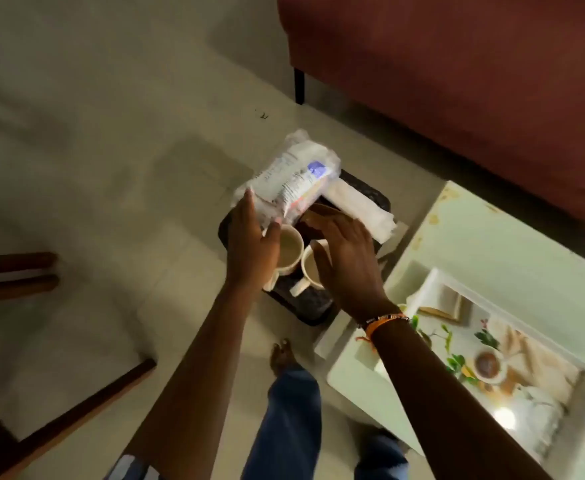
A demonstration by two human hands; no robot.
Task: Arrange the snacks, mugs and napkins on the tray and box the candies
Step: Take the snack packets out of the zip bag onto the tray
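A dark tray [313, 311] sits at the corner of a glass-topped table. Two cream mugs stand on it side by side, the left mug [291, 245] and the right mug [310, 268]. A folded white napkin stack [360, 211] lies along the tray's far right side. My left hand [253, 244] grips a clear plastic snack packet [294, 173] with a purple label, tilted over the tray's far left corner. With fingers spread, my right hand [346, 258] hovers over the right mug and a brown item [315, 220] behind it. Whether it touches them is unclear.
The glass table [513, 247] extends to the right, with a floral printed tray [492, 362] showing under it. A red sofa [457, 81] stands beyond. Wooden chair legs [17, 271] are at the left on the tiled floor. My jeans and bare foot [284, 355] are below.
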